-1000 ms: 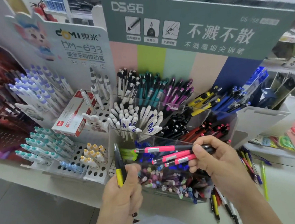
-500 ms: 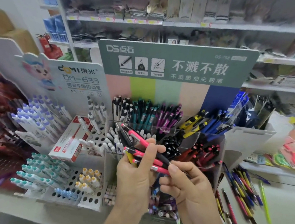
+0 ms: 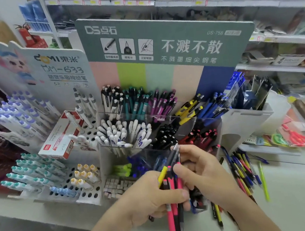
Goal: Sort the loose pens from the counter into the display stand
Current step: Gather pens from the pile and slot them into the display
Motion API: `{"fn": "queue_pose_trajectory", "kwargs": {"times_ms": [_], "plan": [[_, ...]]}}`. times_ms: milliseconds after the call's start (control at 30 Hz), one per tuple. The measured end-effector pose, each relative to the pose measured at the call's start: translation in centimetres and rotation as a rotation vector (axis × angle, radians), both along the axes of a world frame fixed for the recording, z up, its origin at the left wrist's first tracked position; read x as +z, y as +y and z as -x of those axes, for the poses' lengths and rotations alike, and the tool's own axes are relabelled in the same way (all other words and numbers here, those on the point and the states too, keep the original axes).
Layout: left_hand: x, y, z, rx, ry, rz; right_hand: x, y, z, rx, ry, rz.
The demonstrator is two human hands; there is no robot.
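Left hand (image 3: 155, 194) grips a pink pen bundle (image 3: 172, 202), long axes upright. Right hand (image 3: 198, 168) pinches one dark pen (image 3: 173, 155) pointing toward the display stand (image 3: 189, 119) directly ahead, nearer.

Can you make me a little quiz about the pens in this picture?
1. True or false: the left hand grips a bunch of pink pens.
2. What does the right hand pinch? A) a dark pen B) scissors C) an eraser
3. Fill in: loose pens lie on the ____, right of the display stand.

Key: 1 true; 2 A, the dark pen; 3 counter.
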State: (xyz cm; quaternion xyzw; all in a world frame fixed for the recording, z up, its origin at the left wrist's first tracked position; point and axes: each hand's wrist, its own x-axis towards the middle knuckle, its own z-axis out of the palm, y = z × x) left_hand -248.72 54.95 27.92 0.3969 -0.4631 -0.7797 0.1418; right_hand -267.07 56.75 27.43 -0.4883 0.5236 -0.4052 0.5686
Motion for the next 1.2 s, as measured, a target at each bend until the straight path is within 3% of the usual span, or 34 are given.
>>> {"fn": "queue_pose_trajectory", "kwargs": {"times_ms": [233, 400, 533, 633, 767, 933, 1000, 1100, 1200], "plan": [[-3.0, 2.1, 0.6, -0.093, 0.030, -0.155, -1.4, 1.6, 1.8, 0.136, 0.072, -0.229], [-3.6, 2.5, 1.0, -0.188, -0.031, -0.095, -0.8, 2.2, 1.6, 0.290, 0.206, -0.269], [-3.6, 2.3, 1.8, -0.159, -0.098, -0.059, -1.1, 1.8, 1.6, 0.206, 0.270, -0.263], [-3.7, 1.9, 2.1, -0.125, -0.140, -0.020, -1.6, 1.5, 2.4, 0.142, 0.230, -0.317], [-3.3, 1.2, 1.9, -0.040, -0.059, -0.040, -2.0, 1.4, 4.0, 0.021, 0.114, -0.307], [-3.5, 0.8, 1.5, 0.149, -0.046, -0.055, 0.0, 1.6, 6.8, -0.153, -0.046, -0.161], [-3.4, 0.6, 1.4, 0.242, -0.026, -0.054, 1.4, 1.5, 8.3, -0.321, -0.004, -0.026], [-3.2, 0.5, 1.4, 0.321, 0.067, -0.124, 2.8, 1.0, 9.7, -0.509, 0.315, 0.266], [-3.2, 0.6, 1.9, 0.333, 0.123, -0.197, 3.3, -0.2, 9.3, -0.477, 0.669, 0.514]]}}
